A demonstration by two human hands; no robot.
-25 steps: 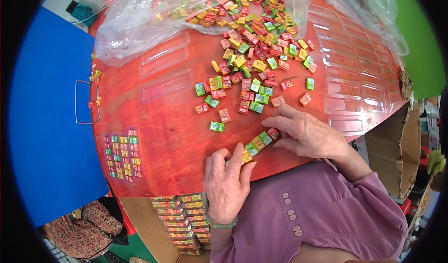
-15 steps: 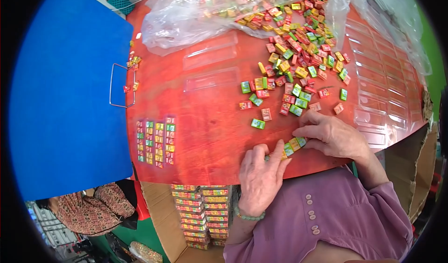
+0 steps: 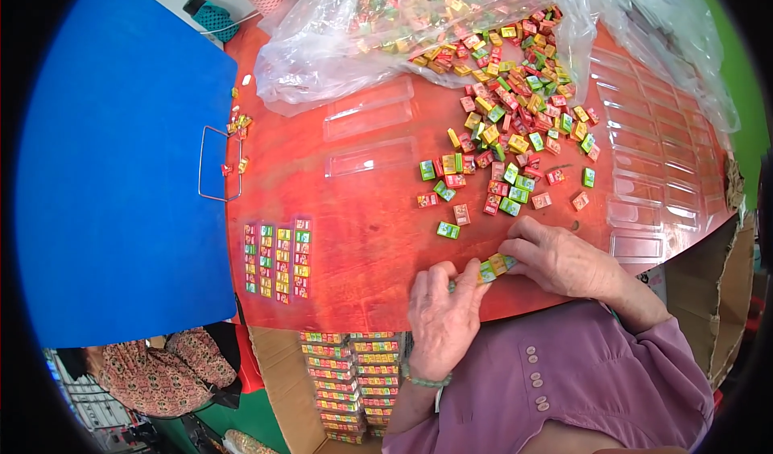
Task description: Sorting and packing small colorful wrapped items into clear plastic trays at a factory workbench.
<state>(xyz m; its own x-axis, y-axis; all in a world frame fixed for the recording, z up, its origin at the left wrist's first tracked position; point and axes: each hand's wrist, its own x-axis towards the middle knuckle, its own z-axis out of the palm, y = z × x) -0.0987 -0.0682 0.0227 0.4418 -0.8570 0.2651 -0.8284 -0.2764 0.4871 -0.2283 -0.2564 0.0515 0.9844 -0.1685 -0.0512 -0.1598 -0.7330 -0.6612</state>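
**Row of small boxes held between two hands at the near table edge**

While both hands rest on the red table (image 3: 362,237) at its near edge, they press a short row of boxes (image 3: 493,266) between them. The left hand (image 3: 443,317) lies palm down with fingers together, their tips against the row's left end. The right hand (image 3: 564,259) has its fingers curled and closed on the row's right end. Loose boxes (image 3: 499,152) (red, green, yellow) lie scattered just beyond the hands, thickening toward a clear bag (image 3: 362,43) at the far edge. Clear trays (image 3: 644,188) cover the right side. Four filled trays (image 3: 278,259) sit near the left edge, beside a blue board (image 3: 121,172). Stacked packs (image 3: 346,381) show below the near edge.
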